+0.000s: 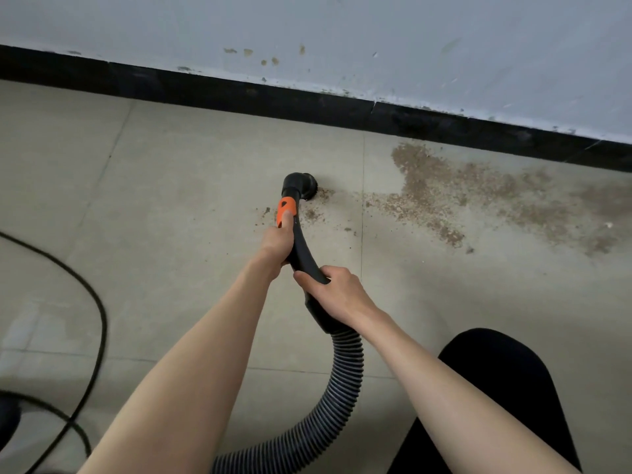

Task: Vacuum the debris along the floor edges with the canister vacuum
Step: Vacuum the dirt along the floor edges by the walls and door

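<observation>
Both hands grip the black wand (pixel 301 248), one ahead of the other. Left hand (pixel 277 241) is the forward one, fingers wrapped round the wand just behind the orange slider (pixel 284 209), thumb lying up along the slider. Right hand (pixel 337 293) is behind it, nearer the person, fingers and thumb curled over the thick rear end of the wand where the hose (pixel 337 388) joins. Hose is ribbed, grey-black, drops from under the right hand, curves down between the forearms and runs off toward the bottom edge. Brush head (pixel 302 184) sits past the left hand, round, black, down on the tile floor (pixel 178 186), touching the near end of the debris (pixel 441 196). Debris is a brown gritty patch spreading to the right of both hands, far side reaching close to the black baseboard (pixel 239 94); a few loose crumbs lie just beside the left hand on either side of the wand. Baseboard runs across beyond the hands, pale wall (pixel 342 35) above it with brown specks. Black cord (pixel 92 302) loops on the floor well left of the left arm. Black-clad knee (pixel 496 381) is under the right forearm. Dark object at lower left edge, cannot tell what.
</observation>
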